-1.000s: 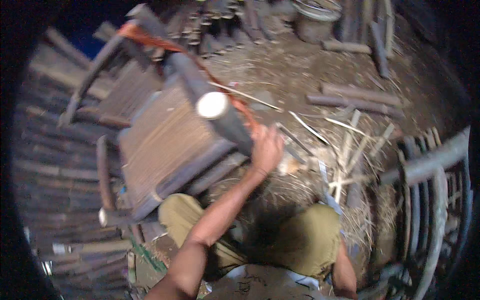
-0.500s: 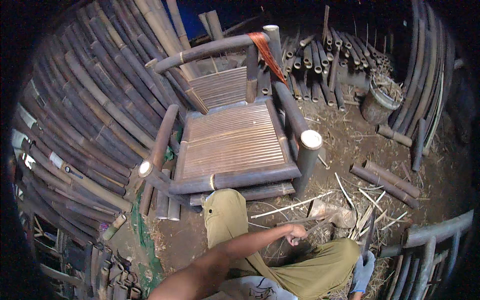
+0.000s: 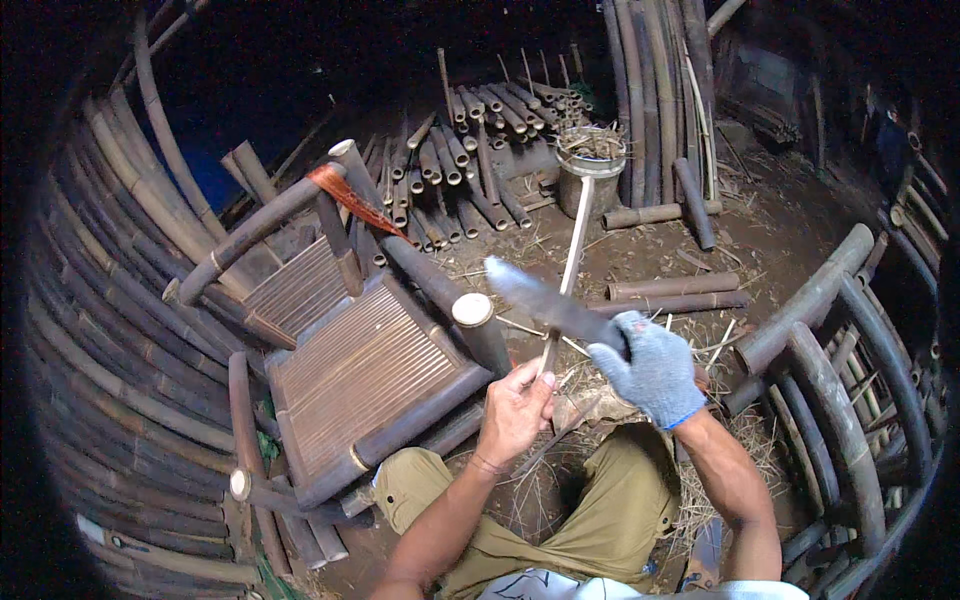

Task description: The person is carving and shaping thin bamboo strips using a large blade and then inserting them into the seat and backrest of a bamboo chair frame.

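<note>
My bare left hand [image 3: 517, 405] is closed round the lower end of a pale bamboo strip [image 3: 575, 245], which stands up and away from me. In my right hand [image 3: 650, 368], under a grey-blue knit glove, is the handle of a broad-bladed knife [image 3: 545, 303]. Its blade, smeared by motion, points left and crosses the strip above my left hand; whether they touch I cannot tell. A bamboo armchair [image 3: 350, 370] with a slatted seat stands to the left of my hands. Beneath them, between my knees, a pale wood block [image 3: 600, 405] shows in part.
Cut bamboo poles [image 3: 450, 170] lie stacked at the back, beside a bucket [image 3: 590, 185] of scraps. Two short bamboo lengths [image 3: 675, 300] rest on the ground beyond my right hand. A bamboo frame [image 3: 840, 430] stands close on the right. Shavings litter the dirt floor.
The view has turned right. My gloved right hand has come up from the lower right with the knife, and my left hand now holds the strip upright in front of me.
</note>
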### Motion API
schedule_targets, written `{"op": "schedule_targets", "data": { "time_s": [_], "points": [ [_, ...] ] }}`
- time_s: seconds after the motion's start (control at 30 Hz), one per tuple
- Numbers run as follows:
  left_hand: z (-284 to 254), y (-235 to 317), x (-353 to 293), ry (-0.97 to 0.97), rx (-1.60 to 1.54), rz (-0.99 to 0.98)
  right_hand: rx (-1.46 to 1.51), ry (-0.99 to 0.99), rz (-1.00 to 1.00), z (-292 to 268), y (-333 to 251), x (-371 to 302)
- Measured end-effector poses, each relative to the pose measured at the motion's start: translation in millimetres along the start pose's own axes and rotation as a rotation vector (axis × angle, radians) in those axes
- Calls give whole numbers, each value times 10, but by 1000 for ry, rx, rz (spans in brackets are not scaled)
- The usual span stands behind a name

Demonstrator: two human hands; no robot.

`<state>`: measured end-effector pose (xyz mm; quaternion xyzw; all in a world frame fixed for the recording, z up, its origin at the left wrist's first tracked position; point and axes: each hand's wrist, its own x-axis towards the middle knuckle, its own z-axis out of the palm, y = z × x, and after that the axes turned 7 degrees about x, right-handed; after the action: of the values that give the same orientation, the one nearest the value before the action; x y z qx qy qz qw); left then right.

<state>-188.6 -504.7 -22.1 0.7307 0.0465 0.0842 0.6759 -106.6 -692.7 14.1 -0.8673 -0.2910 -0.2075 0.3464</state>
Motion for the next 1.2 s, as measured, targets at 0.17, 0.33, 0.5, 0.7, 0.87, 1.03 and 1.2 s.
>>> {"op": "schedule_targets", "data": {
  "time_s": [0.17, 0.33, 0.5, 0.7, 0.87, 1.03, 1.2],
  "points": [
    [-90, -60, -70, 87, 270, 132, -16, -184, -59, 188, -187, -94],
    [-126, -212, -209, 141, 313, 251, -20, -158, 12, 273, -142, -50],
    [-154, -324, -720, 55, 246, 206, -177, -23, 215, -50, 289, 379],
    [-366, -295, -680, 40, 295, 187, -60, -147, -93, 50, -5, 160],
    [-390, -499, -829, 23, 357, 265, -51, 204, 273, -18, 882, 600],
    [-489, -252, -578, -48, -103, -74, 90, 49, 66, 168, 180, 288],
    [-306, -21, -221, -29, -336, -31, 86, -180, -69, 355, -355, -193]
  ]
}}
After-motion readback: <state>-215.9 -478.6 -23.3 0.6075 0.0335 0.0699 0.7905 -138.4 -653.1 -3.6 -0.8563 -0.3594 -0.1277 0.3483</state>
